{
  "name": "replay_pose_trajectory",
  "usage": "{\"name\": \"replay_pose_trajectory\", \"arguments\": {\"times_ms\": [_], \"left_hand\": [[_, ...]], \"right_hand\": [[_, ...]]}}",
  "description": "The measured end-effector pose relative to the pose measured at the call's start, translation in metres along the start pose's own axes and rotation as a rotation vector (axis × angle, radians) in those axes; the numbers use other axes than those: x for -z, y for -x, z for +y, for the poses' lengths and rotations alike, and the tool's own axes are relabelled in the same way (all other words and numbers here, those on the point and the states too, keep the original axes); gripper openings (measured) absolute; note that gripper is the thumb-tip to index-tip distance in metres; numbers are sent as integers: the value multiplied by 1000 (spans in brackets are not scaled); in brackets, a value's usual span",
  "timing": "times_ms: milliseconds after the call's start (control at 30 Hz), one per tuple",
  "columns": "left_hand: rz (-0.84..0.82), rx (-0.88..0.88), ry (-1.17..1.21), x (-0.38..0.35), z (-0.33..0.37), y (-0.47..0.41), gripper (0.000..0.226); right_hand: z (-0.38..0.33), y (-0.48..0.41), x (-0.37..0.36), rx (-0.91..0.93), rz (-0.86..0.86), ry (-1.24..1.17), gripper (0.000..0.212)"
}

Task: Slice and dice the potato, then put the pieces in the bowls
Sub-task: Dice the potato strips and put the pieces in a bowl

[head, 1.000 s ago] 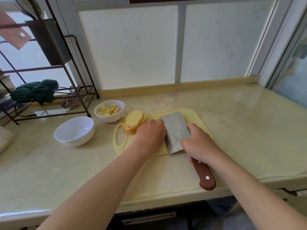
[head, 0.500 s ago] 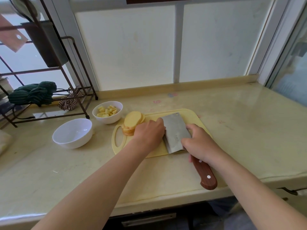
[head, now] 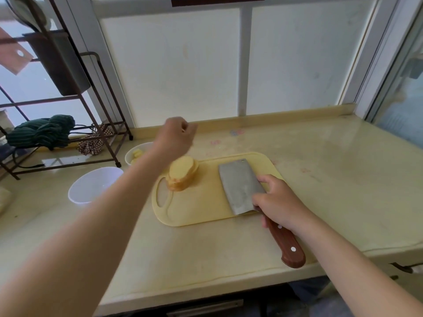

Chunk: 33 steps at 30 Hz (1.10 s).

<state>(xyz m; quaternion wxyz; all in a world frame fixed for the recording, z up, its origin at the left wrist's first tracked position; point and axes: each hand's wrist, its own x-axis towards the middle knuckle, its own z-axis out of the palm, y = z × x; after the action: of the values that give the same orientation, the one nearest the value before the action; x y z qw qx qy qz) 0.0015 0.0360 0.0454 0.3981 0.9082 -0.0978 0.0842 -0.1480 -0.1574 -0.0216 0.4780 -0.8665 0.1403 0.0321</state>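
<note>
potato slices (head: pixel 183 176) on board (head: pixel 201 211) left, cleaver (head: pixel 240 186) right, bowls (head: pixel 91 191) left of board

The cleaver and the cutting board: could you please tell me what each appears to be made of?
The cleaver: the blade looks like steel, dull grey with a brushed, slightly stained face. Its handle looks like varnished reddish-brown wood, glossy, with pale metal rivets. The cutting board: probably plastic, smooth and pale yellow, with rounded corners and a moulded grip hole.
</note>
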Motion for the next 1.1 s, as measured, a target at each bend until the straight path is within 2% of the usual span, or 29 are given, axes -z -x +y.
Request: {"name": "replay_pose_trajectory", "arguments": {"times_ms": [200,367,567,867,1100], "left_hand": [[48,5,-339,43,-56,-36,35],[18,25,-456,47,-86,-44,40],[-11,-49,-494,44,-93,-44,38],[4,-57,-515,46,-98,-43,40],[126,-65,-466,48,-103,-43,35]], "right_hand": [[-1,-5,-2,-1,20,-20,48],[-2,-7,-3,-12,30,-15,53],[-3,-9,-4,-11,28,-15,48],[-3,-9,-5,-7,29,-16,48],[-3,-8,-6,-11,22,-3,50]]}}
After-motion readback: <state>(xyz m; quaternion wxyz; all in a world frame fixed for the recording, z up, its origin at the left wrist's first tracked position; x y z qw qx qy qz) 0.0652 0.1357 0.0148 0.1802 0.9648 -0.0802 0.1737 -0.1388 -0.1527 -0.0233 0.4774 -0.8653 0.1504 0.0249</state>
